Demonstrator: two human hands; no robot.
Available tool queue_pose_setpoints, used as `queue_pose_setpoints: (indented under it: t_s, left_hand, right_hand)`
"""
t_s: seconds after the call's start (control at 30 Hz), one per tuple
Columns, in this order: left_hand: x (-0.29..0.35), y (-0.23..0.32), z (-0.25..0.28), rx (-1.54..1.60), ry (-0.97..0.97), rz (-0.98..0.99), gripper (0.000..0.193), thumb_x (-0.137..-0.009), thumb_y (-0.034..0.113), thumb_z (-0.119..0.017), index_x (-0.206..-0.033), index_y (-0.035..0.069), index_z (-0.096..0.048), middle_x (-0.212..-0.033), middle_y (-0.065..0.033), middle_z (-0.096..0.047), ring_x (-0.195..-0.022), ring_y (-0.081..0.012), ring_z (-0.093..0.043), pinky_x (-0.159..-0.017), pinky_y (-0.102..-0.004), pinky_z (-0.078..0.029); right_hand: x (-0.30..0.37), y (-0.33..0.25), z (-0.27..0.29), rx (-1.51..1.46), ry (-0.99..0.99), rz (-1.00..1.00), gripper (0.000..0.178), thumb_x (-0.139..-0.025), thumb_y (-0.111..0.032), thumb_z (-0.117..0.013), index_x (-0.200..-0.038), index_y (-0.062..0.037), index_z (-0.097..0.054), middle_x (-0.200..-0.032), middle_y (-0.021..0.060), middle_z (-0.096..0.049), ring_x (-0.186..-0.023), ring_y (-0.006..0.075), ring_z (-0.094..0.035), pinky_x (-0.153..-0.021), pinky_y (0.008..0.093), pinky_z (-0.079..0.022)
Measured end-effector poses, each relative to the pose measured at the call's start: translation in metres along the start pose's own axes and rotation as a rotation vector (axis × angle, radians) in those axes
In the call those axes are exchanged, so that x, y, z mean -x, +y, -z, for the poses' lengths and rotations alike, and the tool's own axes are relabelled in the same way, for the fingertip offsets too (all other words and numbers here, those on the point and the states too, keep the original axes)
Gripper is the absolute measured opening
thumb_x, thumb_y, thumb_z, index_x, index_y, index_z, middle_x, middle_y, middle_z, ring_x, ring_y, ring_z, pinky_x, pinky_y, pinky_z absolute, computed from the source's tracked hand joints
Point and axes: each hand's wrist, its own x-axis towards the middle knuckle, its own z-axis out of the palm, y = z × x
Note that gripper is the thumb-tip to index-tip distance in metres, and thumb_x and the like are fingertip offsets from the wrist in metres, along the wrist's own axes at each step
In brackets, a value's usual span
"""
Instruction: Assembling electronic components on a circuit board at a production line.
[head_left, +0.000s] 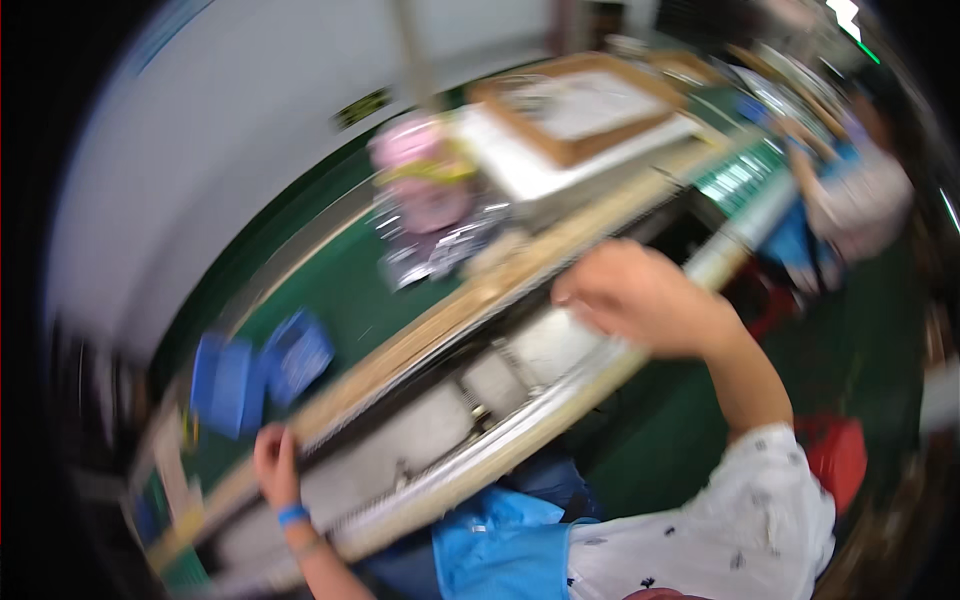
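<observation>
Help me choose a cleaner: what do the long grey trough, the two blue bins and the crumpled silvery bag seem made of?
Trough: probably metal, satin grey, judging by its flat panels' soft sheen. Blue bins: likely smooth plastic, from their even colour and stiff walls. Silvery bag: thin glossy film, plastic or foil, as its creases throw sharp highlights; the blur leaves that open.

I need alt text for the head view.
Blurred: a person's left hand is near the left end of a long grey channel, the right hand over its right half. Beyond it are two blue bins; a co-worker is at upper right.
</observation>
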Motion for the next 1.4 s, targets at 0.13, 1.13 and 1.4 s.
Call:
queue_pose_setpoints:
  t_s: [0.13, 1.13, 1.4]
  left_hand:
    - [-0.001, 0.052, -0.039, -0.082, -0.003, 0.088, 0.021, -0.094, 0.022, -0.068, -0.106, 0.005, -0.070, -0.088, 0.0000, -0.066, -0.081, -0.0091, -0.058, -0.073, -0.0265, -0.049]
    - [0.157, 0.012, 0.099, -0.652, 0.417, -0.123, 0.023, -0.082, 0.033, -0.070, -0.086, 0.010, -0.069, -0.088, -0.0063, -0.066, -0.093, -0.0280, -0.063, -0.091, -0.0428, -0.047]
    - [0.151, 0.019, 0.096, -0.694, 0.226, 0.067, 0.018, -0.079, 0.029, -0.070, -0.084, 0.012, -0.069, -0.091, -0.0036, -0.066, -0.095, -0.0242, -0.063, -0.096, -0.0416, -0.045]
  right_hand:
    - [-0.033, -0.157, -0.019, -0.116, -0.181, 0.600, 0.050, -0.077, -0.013, -0.064, -0.127, -0.0082, -0.065, -0.085, 0.0019, -0.056, -0.083, 0.0192, -0.056, -0.075, 0.0341, -0.044]
    - [-0.104, -0.264, -0.295, -0.162, -0.633, 0.562, 0.095, -0.084, -0.062, -0.065, -0.143, 0.0086, -0.041, -0.137, 0.0301, -0.049, -0.127, 0.0482, -0.047, -0.108, 0.0582, -0.034]
    - [-0.105, -0.243, -0.304, -0.217, -0.753, 0.559, 0.083, -0.091, -0.056, -0.061, -0.143, 0.0049, -0.042, -0.140, 0.0266, -0.050, -0.132, 0.0437, -0.046, -0.109, 0.0581, -0.033]
